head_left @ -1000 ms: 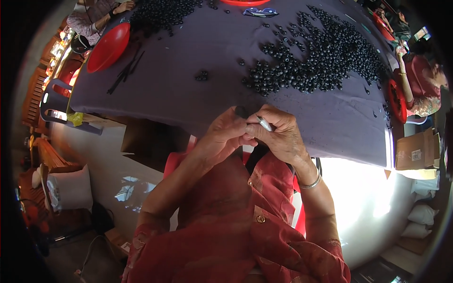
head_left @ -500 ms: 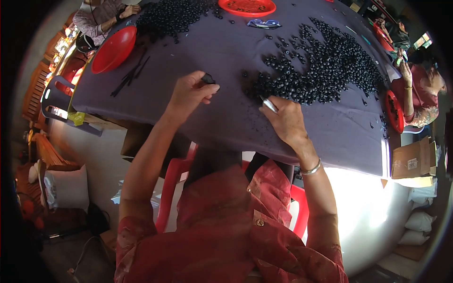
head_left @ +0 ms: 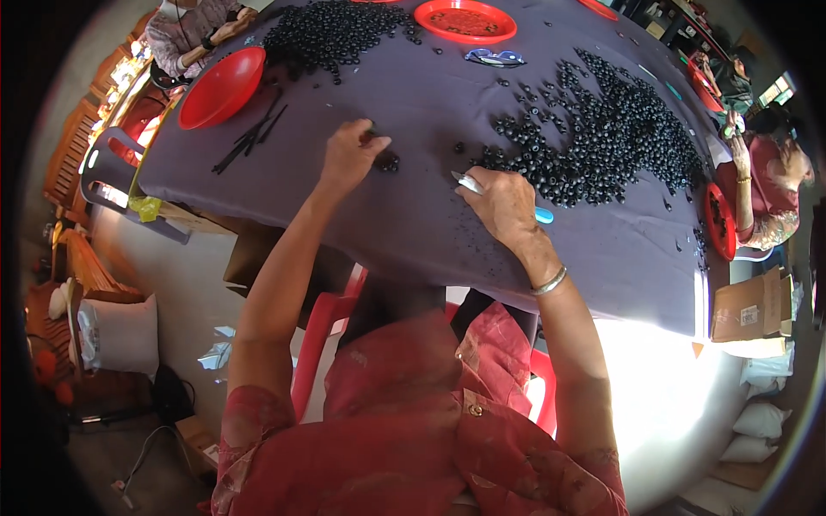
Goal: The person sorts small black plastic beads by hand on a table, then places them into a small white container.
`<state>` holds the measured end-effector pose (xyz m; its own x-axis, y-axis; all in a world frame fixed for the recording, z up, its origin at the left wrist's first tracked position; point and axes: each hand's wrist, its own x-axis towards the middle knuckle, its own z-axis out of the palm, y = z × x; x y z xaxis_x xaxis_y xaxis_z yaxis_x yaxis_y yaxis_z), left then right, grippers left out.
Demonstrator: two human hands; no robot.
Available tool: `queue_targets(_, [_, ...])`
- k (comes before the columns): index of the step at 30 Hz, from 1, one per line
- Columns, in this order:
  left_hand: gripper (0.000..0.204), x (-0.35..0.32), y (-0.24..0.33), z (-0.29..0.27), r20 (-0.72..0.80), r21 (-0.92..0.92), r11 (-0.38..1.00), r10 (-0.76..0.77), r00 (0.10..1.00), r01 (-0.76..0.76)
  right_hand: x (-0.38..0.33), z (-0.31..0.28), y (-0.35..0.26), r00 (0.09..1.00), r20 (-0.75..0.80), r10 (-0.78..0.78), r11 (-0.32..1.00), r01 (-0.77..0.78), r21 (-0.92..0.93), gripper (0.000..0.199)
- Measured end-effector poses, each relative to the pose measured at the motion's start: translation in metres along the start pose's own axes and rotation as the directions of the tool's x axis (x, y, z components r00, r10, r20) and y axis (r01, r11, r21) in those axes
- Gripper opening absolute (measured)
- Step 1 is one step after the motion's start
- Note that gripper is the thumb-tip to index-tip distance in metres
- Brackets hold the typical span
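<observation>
Purple tablecloth [head_left: 430, 215]; glossy black round beads [head_left: 602, 138] heaped.

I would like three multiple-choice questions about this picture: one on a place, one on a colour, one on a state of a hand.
1. Where does the large heap of dark beads lie from the right hand?
A. beyond it, toward the person's right
B. under the table
C. inside a red bowl

2. What colour is the cloth on the table?
A. white
B. greyish purple
C. bright green

3. What is the right hand doing?
A. lying open and empty
B. gripping a slim tool with a metal tip and a light blue end
C. holding a red bowl

Answers:
1 A, the heap spreads on the cloth past the hand.
2 B, the bare cloth between the beads shows it.
3 B, the tip sticks out past the fingers and the blue end behind the hand.
</observation>
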<state>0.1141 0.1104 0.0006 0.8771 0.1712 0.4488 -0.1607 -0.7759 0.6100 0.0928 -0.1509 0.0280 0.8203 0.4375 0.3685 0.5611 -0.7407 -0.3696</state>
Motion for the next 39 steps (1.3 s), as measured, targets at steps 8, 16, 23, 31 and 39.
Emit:
queue_targets(8, [0.016,-0.081,0.113,-0.018,0.6,-0.782,0.154,-0.076,0.796,0.604,-0.041,-0.044,-0.038,0.972,0.149,0.182,0.336,-0.204,0.919,0.017])
queue_targets(16, [0.017,-0.11,0.131,-0.008,0.59,-0.803,-0.003,0.132,0.797,0.595,-0.068,-0.041,-0.033,0.987,0.159,0.0,0.168,-0.157,0.973,0.021])
queue_targets(23, [0.016,-0.118,0.131,-0.004,0.588,-0.79,-0.109,0.144,0.796,0.603,-0.074,-0.049,-0.044,0.997,-0.016,0.081,0.491,-0.026,0.871,0.029])
queue_targets(31, [0.016,-0.119,0.127,-0.002,0.581,-0.763,-0.17,0.243,0.777,0.624,-0.074,-0.045,-0.044,0.995,-0.032,0.095,0.438,-0.013,0.899,0.018])
queue_targets(39, [0.018,-0.12,0.133,-0.006,0.64,-0.713,-0.238,0.166,0.751,0.66,-0.072,-0.051,-0.047,0.984,0.044,0.172,0.317,-0.097,0.943,0.011])
